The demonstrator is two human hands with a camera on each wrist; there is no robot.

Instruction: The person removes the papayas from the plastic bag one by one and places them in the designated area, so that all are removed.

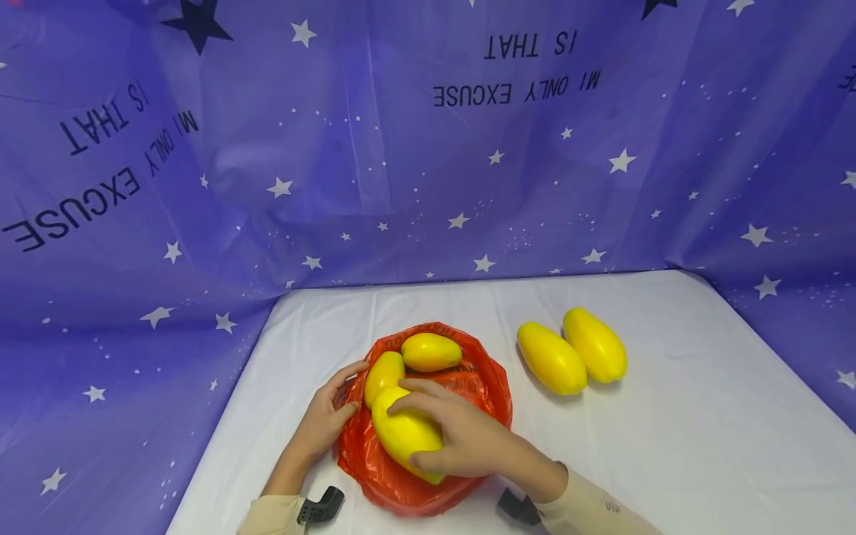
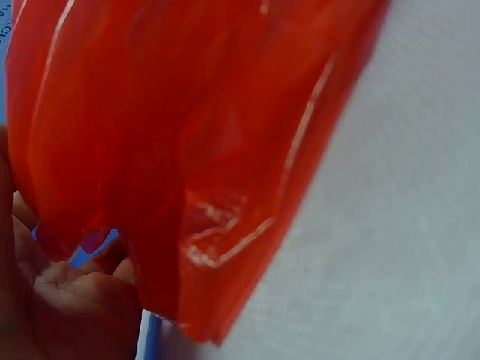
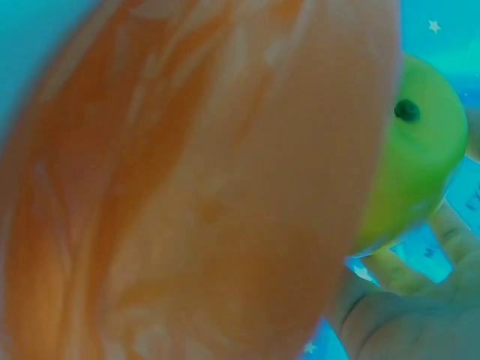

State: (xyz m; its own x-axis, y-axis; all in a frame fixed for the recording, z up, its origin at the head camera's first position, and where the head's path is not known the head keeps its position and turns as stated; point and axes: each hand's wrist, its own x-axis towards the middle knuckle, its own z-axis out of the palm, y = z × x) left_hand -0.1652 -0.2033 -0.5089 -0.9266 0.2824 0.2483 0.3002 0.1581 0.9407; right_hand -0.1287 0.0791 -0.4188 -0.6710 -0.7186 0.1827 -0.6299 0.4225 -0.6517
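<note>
**Holding a yellow fruit over a red bag**

Standing over the scene in the head view, the right hand (image 1: 461,438) curls round a yellow fruit (image 1: 403,433), fingers over its top and thumb under its near end, right above the red plastic bag (image 1: 484,390) on the white table (image 1: 702,416). Two more yellow fruits lie in the bag: a middle fruit (image 1: 383,374) touching the held one, and a far fruit (image 1: 431,351) at the bag's back edge. The left hand (image 1: 324,417) rests at the bag's left rim, fingers bent against the plastic beside the middle fruit. To the right, well apart from the bag, a pair of yellow fruits (image 1: 571,353) lie touching side by side. A purple star-printed cloth (image 1: 401,148) hangs behind.

From the left wrist, red plastic (image 2: 187,150) fills most of the frame, with the left palm (image 2: 60,300) gathered at its lower edge against it.

From the right wrist, a blurred orange mass blocks nearly everything; a greenish-yellow fruit end (image 3: 420,165) with a dark stem spot peeks past it.
</note>
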